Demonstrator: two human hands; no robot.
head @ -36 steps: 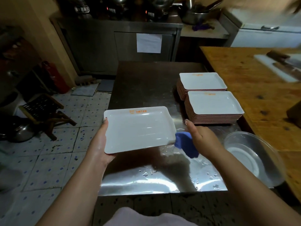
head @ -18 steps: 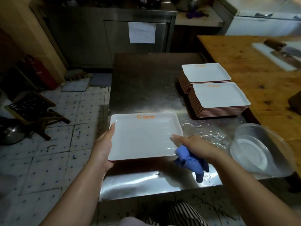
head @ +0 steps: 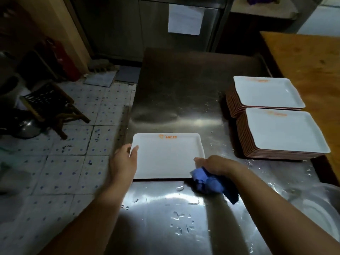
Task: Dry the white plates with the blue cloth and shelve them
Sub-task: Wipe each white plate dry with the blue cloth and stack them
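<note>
A white rectangular plate [head: 165,156] with an orange logo lies low over the wet steel table [head: 176,92], at its left edge. My left hand [head: 123,162] grips the plate's left rim, thumb on top. My right hand [head: 215,165] holds the bunched blue cloth [head: 209,183] at the plate's near right corner, with one finger on the rim. Two stacks of white plates stand at the right of the table, a near stack [head: 281,133] and a far stack [head: 265,93].
A clear plastic basin [head: 320,207] sits at the table's near right corner. A wooden counter [head: 303,57] borders the table on the right. Tiled floor with a low wooden stool [head: 49,107] and a metal pot [head: 27,126] lies to the left. Water drops dot the table.
The plate has come down from the air to the table's left edge. My right hand with the cloth has stayed at its near right corner. The view has tilted down and left.
</note>
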